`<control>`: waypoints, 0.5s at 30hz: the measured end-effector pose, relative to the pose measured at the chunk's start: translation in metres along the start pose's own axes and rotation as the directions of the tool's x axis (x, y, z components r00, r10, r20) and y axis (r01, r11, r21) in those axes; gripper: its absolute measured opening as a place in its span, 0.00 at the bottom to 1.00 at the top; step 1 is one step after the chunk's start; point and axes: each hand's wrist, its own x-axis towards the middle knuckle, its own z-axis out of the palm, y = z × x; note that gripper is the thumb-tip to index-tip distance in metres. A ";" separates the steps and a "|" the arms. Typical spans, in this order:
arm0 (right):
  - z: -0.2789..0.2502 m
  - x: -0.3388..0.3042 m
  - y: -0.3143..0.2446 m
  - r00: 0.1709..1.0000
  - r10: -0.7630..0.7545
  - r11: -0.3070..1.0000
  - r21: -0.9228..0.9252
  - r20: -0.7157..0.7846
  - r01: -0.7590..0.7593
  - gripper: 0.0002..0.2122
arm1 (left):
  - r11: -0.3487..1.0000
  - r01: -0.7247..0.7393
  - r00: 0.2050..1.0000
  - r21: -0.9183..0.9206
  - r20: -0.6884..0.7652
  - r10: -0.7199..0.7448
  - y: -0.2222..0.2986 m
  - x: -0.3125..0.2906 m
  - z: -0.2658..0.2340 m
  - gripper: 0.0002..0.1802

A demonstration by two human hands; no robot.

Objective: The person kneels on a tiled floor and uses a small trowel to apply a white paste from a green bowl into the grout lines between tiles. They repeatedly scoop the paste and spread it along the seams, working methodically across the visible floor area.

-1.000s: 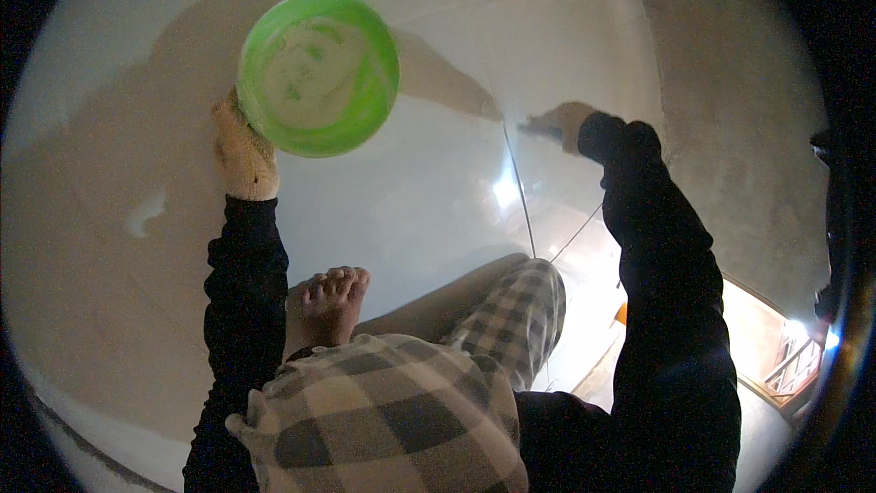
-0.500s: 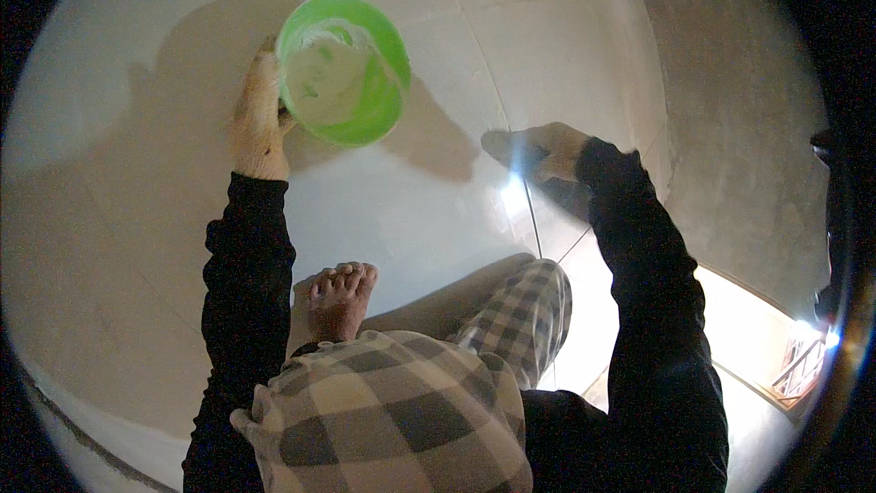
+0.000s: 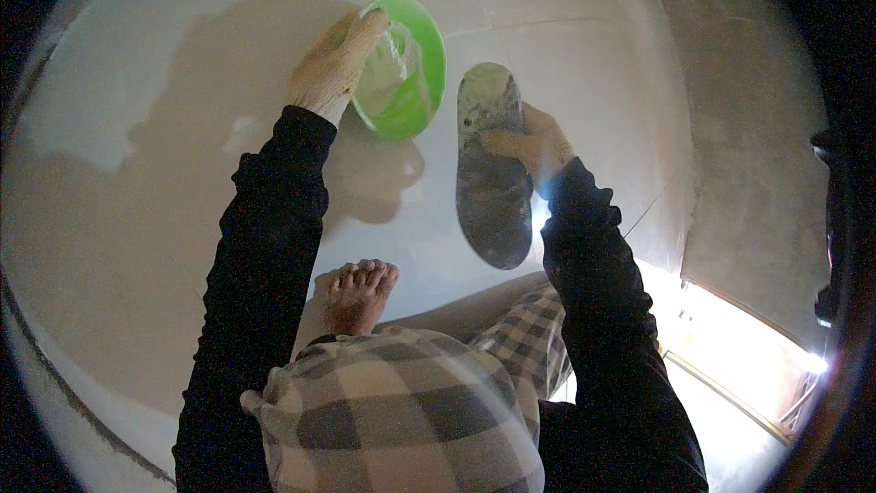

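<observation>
My left hand [image 3: 338,68] grips the rim of a bright green bowl [image 3: 429,82], thumb on its near side. The bowl is tilted to the right, and whitish, wet-looking stuff [image 3: 383,78] coats part of its inside; I cannot tell what it is. My right hand [image 3: 534,141] is closed on a long, dark grey slipper sole [image 3: 495,205], with the thumb across its flat face and the other fingers hidden behind it. The sole has a small hole and a paler, smeared upper end. It is held upright just right of the bowl, not touching it.
Pale floor tiles [image 3: 620,64] with thin joints lie below. A grey-brown surface [image 3: 757,146] runs along the right, with bright light [image 3: 730,329] under its edge. My bare foot [image 3: 360,297] and checked cloth over my legs [image 3: 401,411] are close in front. Shadows fall at left.
The bowl has moved right and tipped rightward as my left hand turned. My right hand has moved slightly left and turned, so the sole now shows its broad flat face.
</observation>
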 end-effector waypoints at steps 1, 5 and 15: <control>0.004 0.000 0.003 1.000 0.001 0.993 0.116 -0.003 0.000 0.18 | 0.999 0.029 1.000 -0.045 0.013 -0.028 -0.001 0.001 0.001 0.21; 0.016 -0.007 0.010 0.999 0.018 0.953 0.300 0.051 -0.032 0.17 | 0.988 -0.156 0.988 0.012 -0.012 0.156 -0.010 0.004 0.003 0.19; 0.086 0.012 -0.005 0.921 -0.376 0.491 -0.864 -0.096 0.111 0.29 | 0.956 -0.235 0.966 0.174 -0.065 0.249 -0.032 0.014 0.010 0.16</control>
